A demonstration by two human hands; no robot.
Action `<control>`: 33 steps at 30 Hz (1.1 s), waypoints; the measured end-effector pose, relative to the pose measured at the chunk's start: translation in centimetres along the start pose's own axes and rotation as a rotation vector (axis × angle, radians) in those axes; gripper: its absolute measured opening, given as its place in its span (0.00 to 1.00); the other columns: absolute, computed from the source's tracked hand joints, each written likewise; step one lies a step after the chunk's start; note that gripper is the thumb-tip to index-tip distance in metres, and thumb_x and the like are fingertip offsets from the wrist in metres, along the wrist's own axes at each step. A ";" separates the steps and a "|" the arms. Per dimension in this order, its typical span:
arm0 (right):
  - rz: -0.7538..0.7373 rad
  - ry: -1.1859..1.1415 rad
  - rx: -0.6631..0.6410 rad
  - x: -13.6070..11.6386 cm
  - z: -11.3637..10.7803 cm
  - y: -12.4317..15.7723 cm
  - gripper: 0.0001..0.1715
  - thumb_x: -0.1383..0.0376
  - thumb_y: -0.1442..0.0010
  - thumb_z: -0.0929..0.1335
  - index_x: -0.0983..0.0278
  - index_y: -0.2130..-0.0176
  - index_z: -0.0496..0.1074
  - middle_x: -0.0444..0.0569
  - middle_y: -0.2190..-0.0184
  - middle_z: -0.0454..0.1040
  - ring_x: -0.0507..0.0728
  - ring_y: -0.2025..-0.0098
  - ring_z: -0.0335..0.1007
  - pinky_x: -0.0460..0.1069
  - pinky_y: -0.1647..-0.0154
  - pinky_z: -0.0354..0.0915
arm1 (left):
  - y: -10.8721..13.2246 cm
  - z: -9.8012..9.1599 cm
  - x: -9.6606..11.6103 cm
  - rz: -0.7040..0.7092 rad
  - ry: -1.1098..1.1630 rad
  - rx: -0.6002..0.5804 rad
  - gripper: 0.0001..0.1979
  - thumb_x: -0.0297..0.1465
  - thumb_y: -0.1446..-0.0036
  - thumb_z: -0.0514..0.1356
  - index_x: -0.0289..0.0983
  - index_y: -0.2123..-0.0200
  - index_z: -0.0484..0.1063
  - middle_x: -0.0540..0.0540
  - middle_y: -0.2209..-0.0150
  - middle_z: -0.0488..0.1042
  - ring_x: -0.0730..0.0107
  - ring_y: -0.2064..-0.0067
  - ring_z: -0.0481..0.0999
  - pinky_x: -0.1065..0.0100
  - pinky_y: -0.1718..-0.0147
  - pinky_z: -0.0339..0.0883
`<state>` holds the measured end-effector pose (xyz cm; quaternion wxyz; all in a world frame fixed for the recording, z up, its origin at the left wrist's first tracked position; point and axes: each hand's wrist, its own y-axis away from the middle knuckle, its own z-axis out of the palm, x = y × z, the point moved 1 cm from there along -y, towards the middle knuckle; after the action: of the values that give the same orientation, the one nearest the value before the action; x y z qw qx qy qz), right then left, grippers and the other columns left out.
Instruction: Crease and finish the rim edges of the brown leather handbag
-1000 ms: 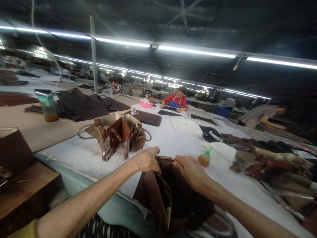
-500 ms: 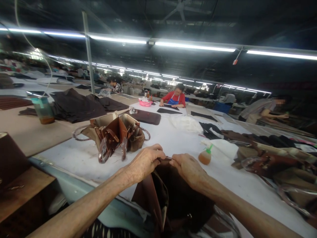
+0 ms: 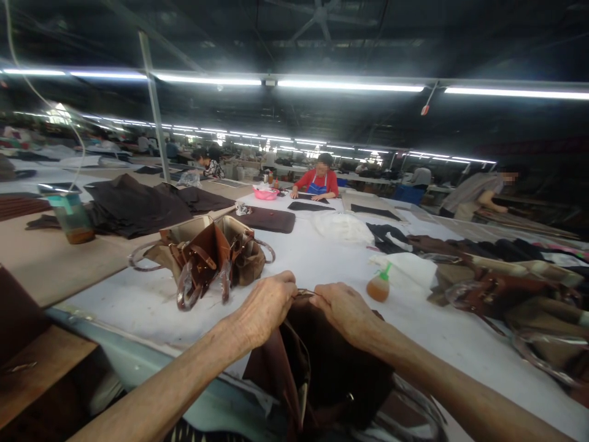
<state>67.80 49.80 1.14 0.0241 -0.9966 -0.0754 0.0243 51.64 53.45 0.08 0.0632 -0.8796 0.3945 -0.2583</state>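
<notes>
A dark brown handbag (image 3: pixel 340 368) stands at the table's near edge in front of me, its top spread and its inside in deep shadow. My left hand (image 3: pixel 271 304) pinches the far rim of this bag from the left. On the same rim, a short way to the right, my right hand (image 3: pixel 338 307) grips with fingers closed. A strip of edge shows between the two hands. Beyond my left hand sits a brown and tan handbag (image 3: pixel 216 252) with plastic-wrapped handles. A small bottle (image 3: pixel 378 287) of amber liquid with a green nozzle stands beyond my right hand.
More handbags (image 3: pixel 501 288) lie at the right. Dark fabric pieces (image 3: pixel 133 205) and a teal-topped jar (image 3: pixel 71 218) are at the left. A flat brown panel (image 3: pixel 267 219) lies farther back. A person in red (image 3: pixel 317 181) works across the table; another person (image 3: pixel 478 193) bends at far right.
The view has levelled and shifted slightly. Both hands keep their grip on the bag's rim, with a little more of the edge showing between them.
</notes>
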 end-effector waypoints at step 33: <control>-0.224 -0.062 0.054 0.2 -0.5 -1.4 0.18 0.60 0.37 0.59 0.64 0.73 0.70 0.44 0.78 0.70 0.50 0.75 0.60 0.44 0.72 0.50 | -0.3 1.5 -0.6 -0.194 0.117 0.228 0.07 0.21 0.55 0.51 0.36 0.81 0.58 0.52 0.77 0.62 0.74 0.73 0.61 0.73 0.73 0.52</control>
<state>67.82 51.21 1.72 0.0510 -0.9797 -0.1862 0.0541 52.24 53.96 -1.36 0.1142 -0.8840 0.2791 -0.3572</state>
